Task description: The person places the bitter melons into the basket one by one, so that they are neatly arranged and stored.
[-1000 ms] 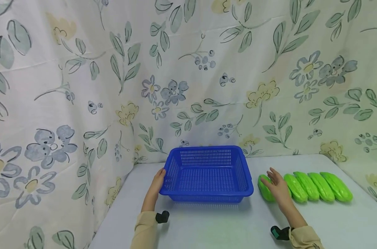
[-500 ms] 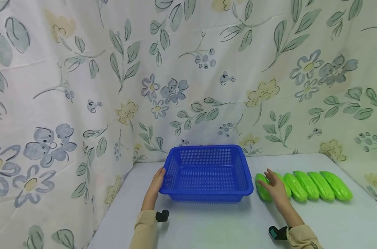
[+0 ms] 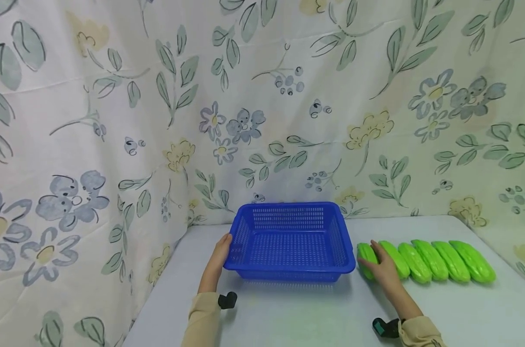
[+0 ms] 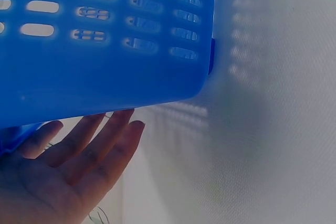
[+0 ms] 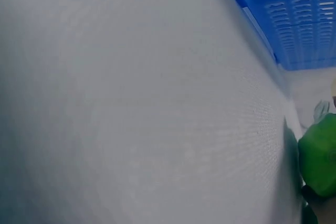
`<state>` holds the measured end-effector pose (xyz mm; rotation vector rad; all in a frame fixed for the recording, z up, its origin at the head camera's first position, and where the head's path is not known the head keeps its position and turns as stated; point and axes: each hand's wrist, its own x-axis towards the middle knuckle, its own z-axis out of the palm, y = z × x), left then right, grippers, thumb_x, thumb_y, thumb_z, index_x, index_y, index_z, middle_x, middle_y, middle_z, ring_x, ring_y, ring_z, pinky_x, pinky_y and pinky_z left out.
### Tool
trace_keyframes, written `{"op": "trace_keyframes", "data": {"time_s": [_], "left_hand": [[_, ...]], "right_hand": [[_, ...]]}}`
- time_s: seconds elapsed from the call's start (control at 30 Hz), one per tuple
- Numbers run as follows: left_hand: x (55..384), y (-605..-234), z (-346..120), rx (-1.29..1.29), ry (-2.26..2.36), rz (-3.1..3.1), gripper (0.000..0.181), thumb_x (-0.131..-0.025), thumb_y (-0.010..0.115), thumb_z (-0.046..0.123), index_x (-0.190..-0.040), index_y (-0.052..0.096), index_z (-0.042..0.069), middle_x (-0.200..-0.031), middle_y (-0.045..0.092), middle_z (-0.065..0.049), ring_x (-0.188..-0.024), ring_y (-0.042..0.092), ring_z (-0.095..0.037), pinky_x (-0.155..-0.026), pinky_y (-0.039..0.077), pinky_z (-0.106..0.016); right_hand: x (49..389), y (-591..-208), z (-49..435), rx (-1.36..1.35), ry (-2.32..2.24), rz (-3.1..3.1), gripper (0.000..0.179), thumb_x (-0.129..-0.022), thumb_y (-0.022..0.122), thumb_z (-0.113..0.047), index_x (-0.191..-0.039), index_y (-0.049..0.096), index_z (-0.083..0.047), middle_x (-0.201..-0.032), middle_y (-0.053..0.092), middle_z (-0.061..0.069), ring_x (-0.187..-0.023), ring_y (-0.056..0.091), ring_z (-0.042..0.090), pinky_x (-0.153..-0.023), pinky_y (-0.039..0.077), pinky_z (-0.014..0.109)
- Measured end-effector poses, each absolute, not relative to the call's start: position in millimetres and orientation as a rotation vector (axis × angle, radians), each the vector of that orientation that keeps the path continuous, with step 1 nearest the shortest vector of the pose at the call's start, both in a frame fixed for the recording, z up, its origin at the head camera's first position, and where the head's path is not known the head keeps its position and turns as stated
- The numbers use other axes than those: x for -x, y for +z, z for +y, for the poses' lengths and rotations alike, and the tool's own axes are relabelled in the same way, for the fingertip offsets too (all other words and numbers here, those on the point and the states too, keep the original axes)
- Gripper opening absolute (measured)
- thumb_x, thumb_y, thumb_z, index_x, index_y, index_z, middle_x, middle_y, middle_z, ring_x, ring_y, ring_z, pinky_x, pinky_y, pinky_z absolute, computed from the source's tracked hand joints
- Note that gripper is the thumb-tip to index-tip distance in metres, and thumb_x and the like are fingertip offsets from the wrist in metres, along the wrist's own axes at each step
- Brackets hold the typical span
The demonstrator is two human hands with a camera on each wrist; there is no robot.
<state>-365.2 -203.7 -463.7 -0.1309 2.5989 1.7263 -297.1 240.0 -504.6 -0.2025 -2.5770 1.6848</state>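
Note:
A blue perforated plastic basket (image 3: 288,276) stands upright on the white table, nothing inside it. At its left side is my left hand (image 3: 219,253), touching the rim; the left wrist view shows its fingers (image 4: 110,153) extended, tips against the basket's wall (image 4: 105,82). To the right of the basket, my right hand (image 3: 385,272) holds the leftmost of several shiny green cucumber-like vegetables (image 3: 366,251), thumb on the near left side and fingers on the far right side. The right wrist view catches only the vegetable's rounded end (image 5: 319,156) at the right edge.
The other green vegetables (image 3: 436,260) lie side by side in a slanted row to the right of my right hand. Behind the white table (image 3: 297,313) hangs a floral curtain (image 3: 262,96), which also runs down the left side.
My right hand has lowered and shifted slightly left, its thumb and fingers coming down around the leftmost vegetable. The left hand and basket have stayed in place.

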Motion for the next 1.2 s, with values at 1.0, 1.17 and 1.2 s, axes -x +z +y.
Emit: {"op": "trace_keyframes", "data": {"time_s": [1.0,1.17,1.2], "left_hand": [[362.4,-461.1,-201.6,0.141,1.747,2.621,0.053,-0.107,0.025,0.029,-0.147,0.035,-0.004,-0.145,0.043,-0.032,-0.138,0.036,-0.049,-0.117,0.024,-0.062],[360.3,-459.1,-200.9,0.134,1.737,2.628,0.054,-0.107,0.025,0.029,-0.147,0.034,-0.006,-0.145,0.042,-0.033,-0.138,0.035,-0.050,-0.117,0.024,-0.062],[360.1,-459.3,-200.8,0.132,1.736,2.629,0.054,-0.107,0.025,0.029,-0.147,0.034,-0.006,-0.145,0.042,-0.033,-0.138,0.035,-0.050,-0.117,0.024,-0.062]], "right_hand": [[311.5,-456.9,239.8,0.294,1.867,-2.398,0.084,-0.098,0.059,-0.023,-0.158,0.000,-0.012,-0.163,0.008,0.020,-0.151,0.010,0.041,-0.123,0.016,0.054],[315.7,-443.1,237.5,0.270,1.846,-2.391,0.084,-0.098,0.059,-0.026,-0.158,0.001,-0.014,-0.164,0.009,0.017,-0.151,0.012,0.039,-0.123,0.017,0.053],[316.5,-440.4,236.8,0.265,1.843,-2.391,0.084,-0.098,0.059,-0.027,-0.158,0.000,-0.014,-0.164,0.009,0.016,-0.151,0.012,0.038,-0.123,0.017,0.053]]}}
